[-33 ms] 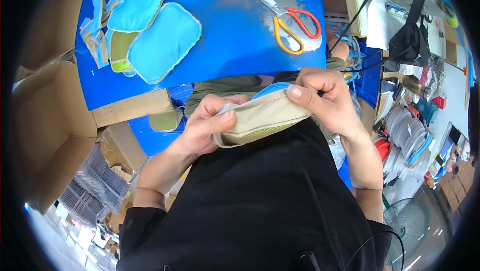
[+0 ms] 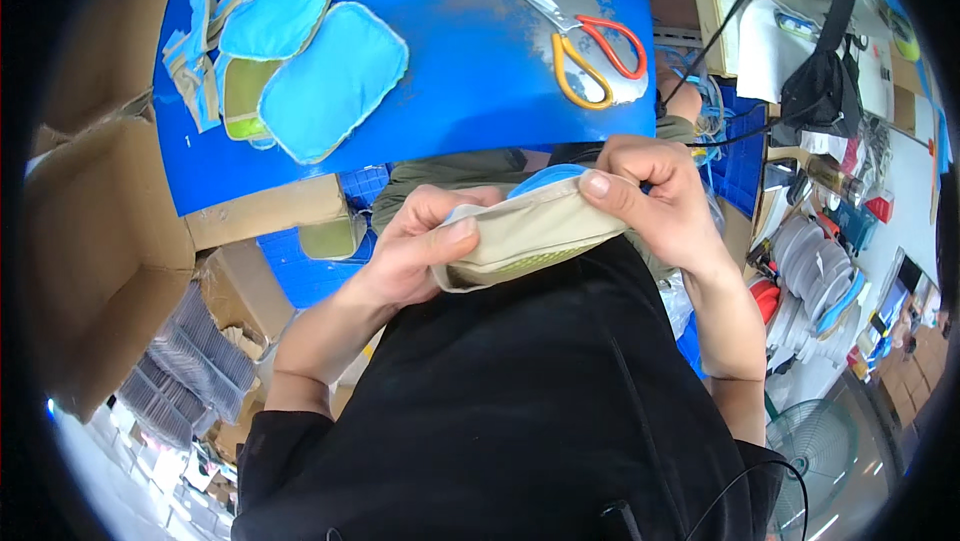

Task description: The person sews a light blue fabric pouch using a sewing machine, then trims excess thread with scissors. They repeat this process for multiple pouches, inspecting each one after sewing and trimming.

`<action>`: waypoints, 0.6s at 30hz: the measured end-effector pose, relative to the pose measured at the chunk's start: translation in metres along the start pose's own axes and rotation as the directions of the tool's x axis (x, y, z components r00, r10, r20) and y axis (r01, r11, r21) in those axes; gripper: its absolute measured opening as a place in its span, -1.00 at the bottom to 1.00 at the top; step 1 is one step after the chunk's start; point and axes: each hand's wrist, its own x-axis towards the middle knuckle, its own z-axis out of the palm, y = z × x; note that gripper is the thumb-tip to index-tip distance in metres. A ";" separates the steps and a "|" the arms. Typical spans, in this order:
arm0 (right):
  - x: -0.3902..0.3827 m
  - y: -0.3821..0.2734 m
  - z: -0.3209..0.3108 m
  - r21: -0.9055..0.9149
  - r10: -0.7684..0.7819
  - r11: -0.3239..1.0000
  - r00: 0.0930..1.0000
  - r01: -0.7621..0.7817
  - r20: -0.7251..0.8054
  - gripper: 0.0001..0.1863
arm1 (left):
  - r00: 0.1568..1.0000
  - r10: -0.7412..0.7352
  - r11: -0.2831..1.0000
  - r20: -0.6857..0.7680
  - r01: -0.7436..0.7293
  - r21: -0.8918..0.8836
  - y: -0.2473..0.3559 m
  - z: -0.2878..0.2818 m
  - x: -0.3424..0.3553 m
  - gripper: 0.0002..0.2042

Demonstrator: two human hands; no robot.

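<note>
Both hands grip a small beige fabric pouch (image 2: pixel 540 227) above my lap, its long side stretched between them. Bright blue fabric shows along its upper edge, and green mesh lies along its lower side. My left hand (image 2: pixel 420 244) is closed on the left end, thumb on the front face. At the other end, my right hand (image 2: pixel 655 196) pinches the upper corner between thumb and bent fingers. Beyond them on the blue table lie several sewn pieces, among them a light-blue rounded panel (image 2: pixel 335 81) and a green-and-blue piece (image 2: pixel 247 96).
Scissors (image 2: pixel 575 36) with one red and one orange handle rest on the blue table (image 2: pixel 440 71). An open cardboard box (image 2: pixel 110 241) stands at the left, above stacked grey pieces (image 2: pixel 200 361). White rolls (image 2: pixel 815 261) and a fan (image 2: pixel 815 441) are at the right.
</note>
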 end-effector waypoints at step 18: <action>0.020 -0.032 0.028 -0.171 -0.038 0.984 0.998 0.048 0.059 -0.69 | 0.990 0.141 0.662 0.024 -0.112 0.741 0.028 0.022 0.036 -0.72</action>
